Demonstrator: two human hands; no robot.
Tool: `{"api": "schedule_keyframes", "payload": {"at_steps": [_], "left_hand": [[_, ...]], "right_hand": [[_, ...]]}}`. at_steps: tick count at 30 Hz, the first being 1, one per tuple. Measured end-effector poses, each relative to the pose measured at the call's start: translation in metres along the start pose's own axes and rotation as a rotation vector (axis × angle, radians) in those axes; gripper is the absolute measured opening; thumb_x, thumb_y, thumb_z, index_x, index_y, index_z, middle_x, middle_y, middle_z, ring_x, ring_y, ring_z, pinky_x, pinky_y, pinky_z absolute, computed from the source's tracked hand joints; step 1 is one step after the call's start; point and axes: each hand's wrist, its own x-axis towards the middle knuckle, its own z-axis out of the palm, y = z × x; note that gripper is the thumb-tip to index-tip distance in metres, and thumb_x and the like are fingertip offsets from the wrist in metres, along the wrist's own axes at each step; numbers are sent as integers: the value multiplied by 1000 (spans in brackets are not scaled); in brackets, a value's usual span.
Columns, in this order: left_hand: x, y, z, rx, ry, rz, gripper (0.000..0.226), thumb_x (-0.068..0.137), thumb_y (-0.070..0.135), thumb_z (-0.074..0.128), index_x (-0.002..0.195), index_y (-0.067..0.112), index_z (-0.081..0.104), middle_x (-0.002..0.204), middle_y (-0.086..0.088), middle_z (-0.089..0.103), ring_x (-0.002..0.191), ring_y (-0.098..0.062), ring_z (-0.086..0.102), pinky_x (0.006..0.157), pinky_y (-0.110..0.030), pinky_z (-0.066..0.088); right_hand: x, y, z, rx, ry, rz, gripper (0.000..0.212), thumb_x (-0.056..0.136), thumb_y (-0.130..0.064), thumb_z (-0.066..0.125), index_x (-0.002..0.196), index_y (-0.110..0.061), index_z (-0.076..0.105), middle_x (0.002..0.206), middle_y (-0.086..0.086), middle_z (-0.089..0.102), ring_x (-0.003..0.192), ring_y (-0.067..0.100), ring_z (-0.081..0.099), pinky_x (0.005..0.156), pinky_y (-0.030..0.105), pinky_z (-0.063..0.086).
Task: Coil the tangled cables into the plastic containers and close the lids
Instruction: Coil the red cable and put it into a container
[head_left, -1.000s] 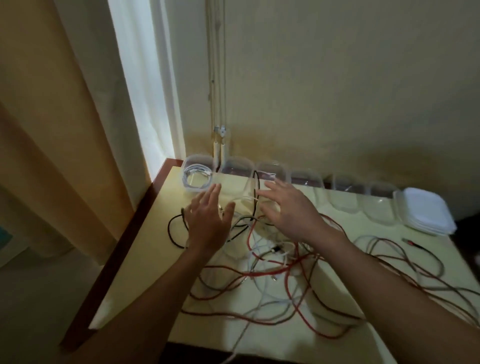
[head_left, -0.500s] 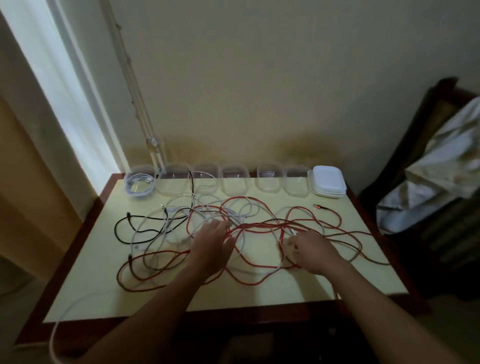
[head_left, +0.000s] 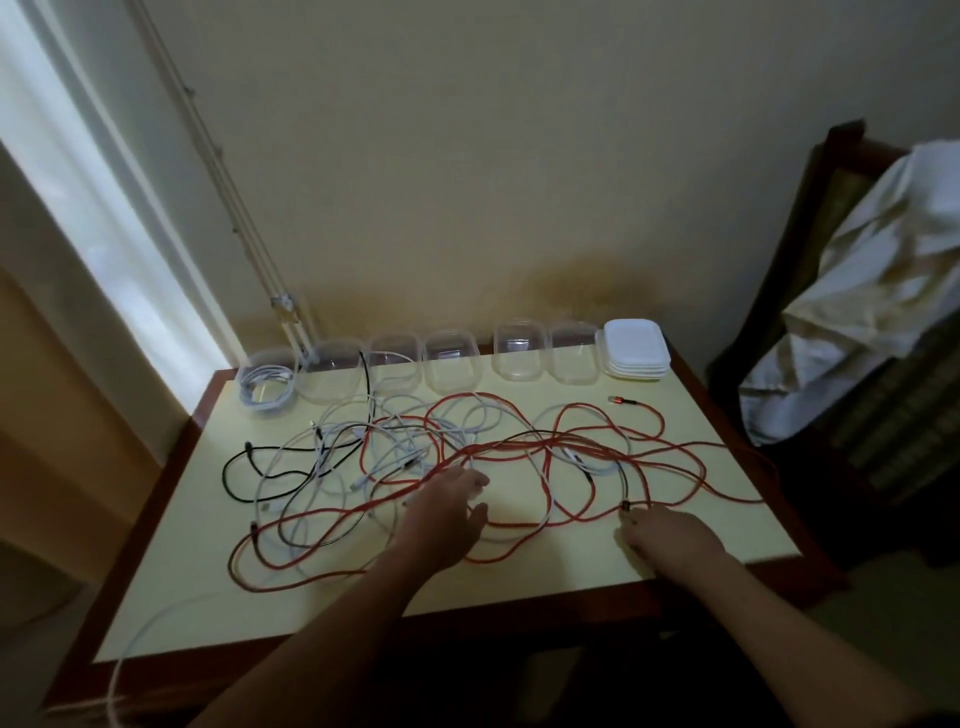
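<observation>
left hand (head_left: 447, 514) fingers spread loose on red cables (head_left: 519, 447) — right hand (head_left: 667, 535) fingers curled at a dark plug (head_left: 627, 505), grip unclear.

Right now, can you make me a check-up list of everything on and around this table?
Surface: yellow table top, dark wood rim; mostly covered.
Job's things: six clear containers along the back edge, no lids on; the leftmost holds a coiled white cable. Stack of white lids at back right.
Clutter: nothing seen.
Grip: left hand rests on the tangle; right hand touches a cable end at the front; neither visibly closed on one.
Cables: red, white and black tangled; one white cable hangs off the front left.
Surroundings: stained wall, window left, cloth-draped furniture right.
</observation>
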Motion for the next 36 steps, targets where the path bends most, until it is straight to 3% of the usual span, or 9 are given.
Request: {"api": "schedule_keyframes", "payload": {"at_steps": [3,7,10,14,17,20,29,33,36], "left_hand": [[3,8,-2,-46,-23,-15,27,94,26,63,121,20,64,109,8,67,95,-8,60,84,-28,53],[16,36,-8,-151,-128,-107,30,98,43,57,117,22,67,106,8,70,94,-8,63,82,-32,54],[28,65,-19,-359,-209,-238,41,96,57,53,118,24,66,108,11,68,94,-7,62,76,-27,48],[39,79,-39,-659,-173,-314,31,102,44,47,106,20,66,90,3,73,83,-13,69,84,-36,55],[41,75,-63,-863,-190,-339,42,106,42,40,98,9,66,74,-2,65,67,-15,64,70,-28,52],[40,72,-84,-865,-238,-377,41,107,42,37,93,13,61,66,4,47,56,-9,44,57,-25,42],[44,94,-134,-1235,-307,-381,37,103,50,45,81,21,48,61,7,23,50,-9,18,41,-20,18],[41,98,-147,-1345,-293,-388,38,102,47,48,75,22,48,59,8,19,48,-8,14,41,-20,12],[39,92,-160,-1716,-198,-453,35,100,39,52,70,20,49,52,9,20,45,-7,11,39,-21,9]], "right_hand": [[2,4,-16,162,57,-14,16,95,-32,61,109,-26,67,106,-3,65,95,15,61,75,30,48],[11,-7,-55,546,378,9,14,96,-30,64,84,-24,62,83,-10,62,79,9,58,70,29,47],[18,-22,-88,664,528,-30,17,94,-30,68,80,-23,62,75,-11,61,73,6,56,68,32,48],[22,-30,-123,789,706,19,13,97,-28,65,85,-24,62,75,-10,64,71,8,60,61,29,46],[18,-24,-142,844,800,146,14,100,-26,63,87,-21,61,75,-7,64,70,9,60,55,23,36],[15,-15,-150,907,780,205,11,100,-25,62,92,-18,61,83,-1,67,77,16,64,57,22,40],[-9,-33,-186,1198,597,-128,25,97,-56,55,112,-37,61,94,3,67,80,9,70,79,36,55],[-15,-43,-199,1391,614,-148,37,101,-55,49,96,-20,60,78,0,59,64,10,59,68,34,50],[-16,-41,-197,1432,602,-94,45,104,-52,45,85,-15,62,69,-4,50,62,13,45,59,31,38]]}}
